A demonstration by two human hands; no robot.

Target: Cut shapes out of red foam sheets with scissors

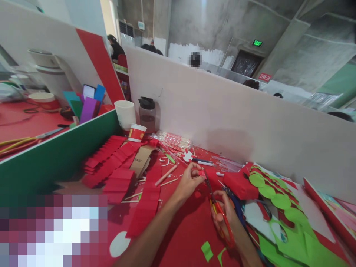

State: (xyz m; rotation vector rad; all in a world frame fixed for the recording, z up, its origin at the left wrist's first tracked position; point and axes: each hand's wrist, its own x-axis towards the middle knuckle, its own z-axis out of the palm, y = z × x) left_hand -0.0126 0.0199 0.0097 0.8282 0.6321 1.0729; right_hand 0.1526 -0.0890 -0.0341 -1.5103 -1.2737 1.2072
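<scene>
Between the fingertips of my left hand (191,180) is a small piece of red paper (203,173), pinched near the middle of the table. My right hand (224,209) grips a pair of scissors (226,226) with red and yellow handles. The blades point up and away from me, and their tips meet the red piece. Whether the blades are parted is too fine to make out. Below the scissors, green paper scraps (207,251) lie on the red tabletop (180,237). A white paper piece (119,244) rests left of my left forearm.
Folded red paper strips (111,155) are piled at left, beside a paper cup (137,132) and a dark-lidded bottle (147,115). Green paper cutouts (280,202) cover the right side. A white partition (222,107) stands behind; a green divider (55,159) runs along the left.
</scene>
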